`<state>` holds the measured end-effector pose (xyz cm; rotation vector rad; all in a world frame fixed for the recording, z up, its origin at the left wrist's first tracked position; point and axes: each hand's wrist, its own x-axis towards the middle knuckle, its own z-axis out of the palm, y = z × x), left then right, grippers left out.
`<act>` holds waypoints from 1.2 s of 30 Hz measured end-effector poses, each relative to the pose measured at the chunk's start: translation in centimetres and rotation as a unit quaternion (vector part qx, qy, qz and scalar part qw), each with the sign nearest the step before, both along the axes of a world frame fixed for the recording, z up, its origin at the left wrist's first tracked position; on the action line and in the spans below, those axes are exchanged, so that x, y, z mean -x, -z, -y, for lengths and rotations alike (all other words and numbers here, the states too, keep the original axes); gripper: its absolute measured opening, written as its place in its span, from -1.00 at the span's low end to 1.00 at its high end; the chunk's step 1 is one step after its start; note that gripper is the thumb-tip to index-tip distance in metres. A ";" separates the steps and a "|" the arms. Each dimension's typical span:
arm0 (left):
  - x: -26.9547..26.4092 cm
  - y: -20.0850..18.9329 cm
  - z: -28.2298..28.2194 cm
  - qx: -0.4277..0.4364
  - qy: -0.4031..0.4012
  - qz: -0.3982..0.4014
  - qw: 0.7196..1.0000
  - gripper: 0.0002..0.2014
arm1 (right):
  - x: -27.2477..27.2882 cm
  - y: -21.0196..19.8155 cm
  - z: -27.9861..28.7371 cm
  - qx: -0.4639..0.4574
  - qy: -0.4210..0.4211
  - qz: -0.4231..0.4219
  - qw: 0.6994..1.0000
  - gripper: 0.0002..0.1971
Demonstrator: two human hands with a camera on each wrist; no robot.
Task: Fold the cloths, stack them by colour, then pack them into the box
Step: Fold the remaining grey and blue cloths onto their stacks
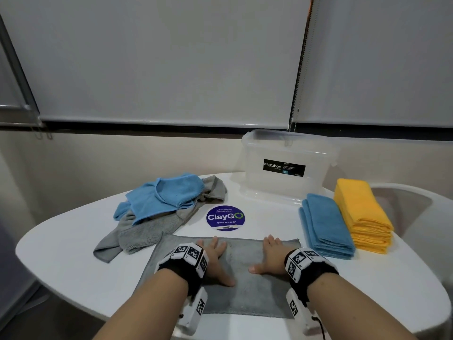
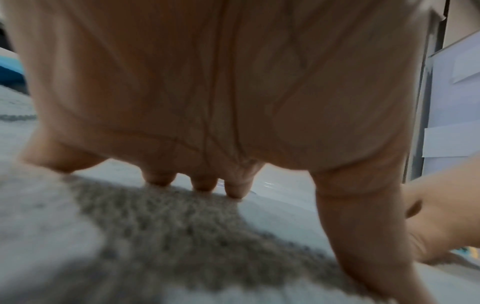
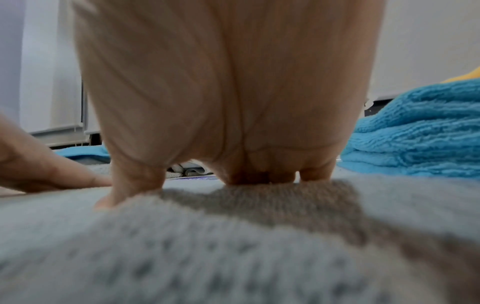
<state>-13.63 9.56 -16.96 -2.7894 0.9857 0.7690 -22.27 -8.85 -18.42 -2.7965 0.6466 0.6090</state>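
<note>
A grey cloth (image 1: 245, 285) lies flat on the white table (image 1: 61, 261) in front of me. My left hand (image 1: 217, 260) presses flat on its left half, fingers straight. My right hand (image 1: 270, 258) presses flat on its right half, thumb spread toward the left hand. In the left wrist view the left hand (image 2: 207, 181) has its fingertips down on the grey cloth (image 2: 168, 230). The right wrist view shows the right hand (image 3: 233, 174) likewise flat on the grey cloth (image 3: 233, 246). An empty clear plastic box (image 1: 286, 168) stands at the back right.
A loose heap of blue cloths (image 1: 161, 197) and grey cloths (image 1: 144, 234) lies at the back left. Folded blue stack (image 1: 326, 227) and folded yellow stack (image 1: 362, 214) sit at the right, beside the box. A round blue sticker (image 1: 225, 217) marks the table centre.
</note>
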 end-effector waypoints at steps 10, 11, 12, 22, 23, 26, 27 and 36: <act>-1.5 -0.4 -4.6 0.006 -0.111 0.004 0.994 0.32 | 0.9 -0.1 -0.1 0.068 0.089 -0.041 0.993 0.32; -1.6 -0.3 -4.9 0.010 -0.122 0.007 0.993 0.36 | 0.8 -0.2 0.0 0.066 0.087 -0.044 0.993 0.32; -1.6 -0.4 -5.1 0.014 -0.130 0.011 0.991 0.40 | 0.7 -0.1 0.3 0.063 0.084 -0.043 0.994 0.32; -1.0 -0.9 -4.7 -0.007 -0.141 0.018 0.990 0.74 | -0.1 0.3 2.1 0.066 0.043 -0.028 0.996 0.34; -1.0 -0.9 -4.7 -0.009 -0.143 0.014 0.990 0.73 | -0.2 0.4 2.2 0.069 0.044 -0.025 0.996 0.33; -1.2 -0.7 -4.7 -0.009 -0.151 0.009 0.988 0.61 | -0.4 0.1 2.4 0.069 0.040 -0.023 0.997 0.24; -1.2 -0.6 -4.8 -0.008 -0.151 0.014 0.988 0.56 | -0.3 -0.1 2.5 0.067 0.037 -0.021 0.997 0.20; -2.3 -0.7 -5.0 0.026 -0.163 0.052 0.985 0.16 | 0.3 -0.7 2.0 0.083 0.031 -0.013 0.996 0.09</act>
